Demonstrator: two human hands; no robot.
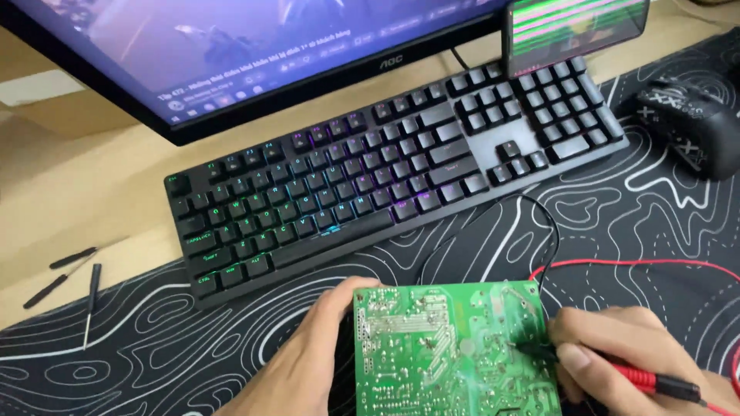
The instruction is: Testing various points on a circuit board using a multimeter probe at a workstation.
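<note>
My left hand (308,358) grips the left edge of a green circuit board (439,347), held solder side up over the desk mat at the bottom centre. My right hand (624,350) pinches a red and black test probe (640,375), and the probe's dark tip touches the board near its right edge. A red wire (640,263) and a black wire (549,231) run from behind the board across the mat.
A black backlit keyboard (385,166) lies just beyond the board, under a monitor (231,54). A phone (574,27) stands propped at top right, a black mouse (690,127) at far right. Small screwdrivers (65,273) lie at left on the patterned mat (154,339).
</note>
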